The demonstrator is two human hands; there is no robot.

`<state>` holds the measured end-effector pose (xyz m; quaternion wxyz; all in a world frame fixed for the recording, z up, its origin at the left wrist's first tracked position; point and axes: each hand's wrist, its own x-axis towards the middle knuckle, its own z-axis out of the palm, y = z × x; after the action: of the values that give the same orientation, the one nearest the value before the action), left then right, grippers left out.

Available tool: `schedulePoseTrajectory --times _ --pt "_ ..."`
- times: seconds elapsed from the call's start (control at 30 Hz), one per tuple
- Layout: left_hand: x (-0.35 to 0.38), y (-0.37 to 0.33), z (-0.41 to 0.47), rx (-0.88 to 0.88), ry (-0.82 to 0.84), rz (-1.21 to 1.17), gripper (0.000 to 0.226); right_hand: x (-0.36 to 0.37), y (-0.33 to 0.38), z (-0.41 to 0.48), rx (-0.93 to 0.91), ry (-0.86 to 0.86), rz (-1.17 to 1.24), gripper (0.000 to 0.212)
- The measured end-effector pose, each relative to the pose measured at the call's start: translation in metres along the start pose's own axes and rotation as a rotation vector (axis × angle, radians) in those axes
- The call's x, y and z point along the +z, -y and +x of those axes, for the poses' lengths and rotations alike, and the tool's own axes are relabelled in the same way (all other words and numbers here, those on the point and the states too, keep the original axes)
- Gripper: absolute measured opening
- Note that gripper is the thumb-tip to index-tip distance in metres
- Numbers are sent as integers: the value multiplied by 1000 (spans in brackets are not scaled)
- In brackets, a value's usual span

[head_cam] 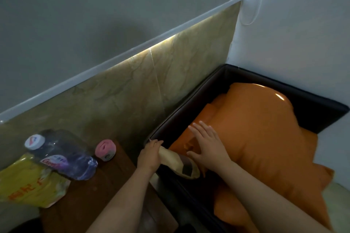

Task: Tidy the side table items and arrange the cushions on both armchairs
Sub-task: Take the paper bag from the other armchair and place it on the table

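A dark armchair [295, 89] in the corner holds two glossy orange cushions. The large orange cushion [265, 138] leans against the back, and a second orange cushion [204, 117] lies behind it near the left arm. My right hand [206, 147] rests flat and open on the lower left of the large cushion. My left hand [149, 155] is closed on a beige cloth item with a dark patch [180, 162] that lies over the chair's left arm. The brown side table [91, 195] stands left of the chair.
On the side table lie a clear plastic bottle with a white cap [62, 153], a yellow plastic bag [28, 179] and a small pink roll [105, 149]. A marble-look wall panel [132, 89] runs behind. A pale cushion edge [339, 200] shows at right.
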<state>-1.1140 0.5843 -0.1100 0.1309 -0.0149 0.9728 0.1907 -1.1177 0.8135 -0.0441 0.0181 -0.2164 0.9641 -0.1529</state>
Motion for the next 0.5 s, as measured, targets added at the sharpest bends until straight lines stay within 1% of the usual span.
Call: schedulePoseTrajectory --times 0.07,0.1,0.17,0.23,0.3,0.33,0.37,0.43,0.5 --pt "2 9 12 19 36 -1 58 5 1 10 8 -9 9 79" --pt "5 13 18 -1 43 -39 55 8 1 13 13 -10 8 78" --pt "7 16 26 -154 9 -225 53 16 0 17 22 0 8 76" --pt "6 18 32 -359 -21 -425 66 24 0 18 40 5 25 75" --pt "8 19 38 -482 37 -558 77 29 -1 17 56 19 23 74" --pt "10 21 40 -514 80 -597 76 32 -3 16 62 20 17 74" --pt "12 22 42 -532 125 -627 72 34 -4 15 68 23 9 74" --pt "17 23 43 -521 207 -664 53 37 -4 15 76 36 -10 78" --pt "19 23 41 -474 221 -655 34 38 -5 15 78 30 -13 84"
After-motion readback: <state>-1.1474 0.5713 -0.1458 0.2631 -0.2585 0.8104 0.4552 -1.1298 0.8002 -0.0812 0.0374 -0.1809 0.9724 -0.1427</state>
